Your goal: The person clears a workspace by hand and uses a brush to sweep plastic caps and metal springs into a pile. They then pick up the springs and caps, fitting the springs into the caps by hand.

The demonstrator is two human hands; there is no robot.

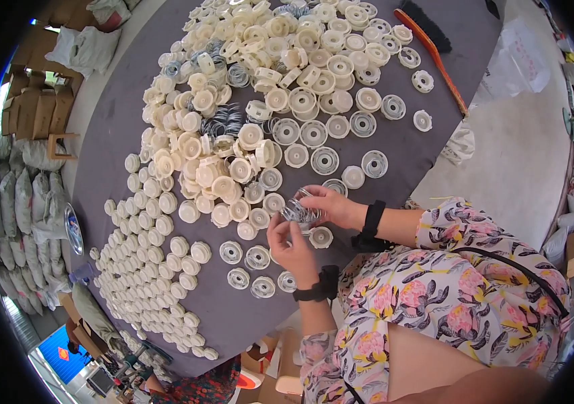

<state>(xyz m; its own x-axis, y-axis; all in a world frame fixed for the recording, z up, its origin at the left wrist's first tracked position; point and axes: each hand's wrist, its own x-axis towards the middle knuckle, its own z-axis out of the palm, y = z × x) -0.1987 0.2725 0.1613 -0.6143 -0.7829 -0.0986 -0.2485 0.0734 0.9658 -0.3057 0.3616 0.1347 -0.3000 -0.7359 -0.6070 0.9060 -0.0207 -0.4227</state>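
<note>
Grey cloth table (395,145) fills the view; sacks and cardboard boxes line the room's edge, broom w/ orange handle (433,57) lies top right. Cream plastic caps (233,135) heaped mid-table, finished ones (146,283) laid flat at left, prob. sorted. Both hands meet at the near edge: right hand (327,205) grasps a metal spring (298,212), left hand (292,246) pinches its lower end to steady it.

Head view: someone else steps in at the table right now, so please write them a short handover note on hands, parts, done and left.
Left hand and right hand both pinch one cluster of metal spring rings over the grey cloth.
Loose cream plastic discs mixed with springs are heaped at centre and top.
Flat rows of cream caps lie to the left, apparently finished.
Several open ring-shaped discs sit near the hands.
Left: the heap is large.
</note>
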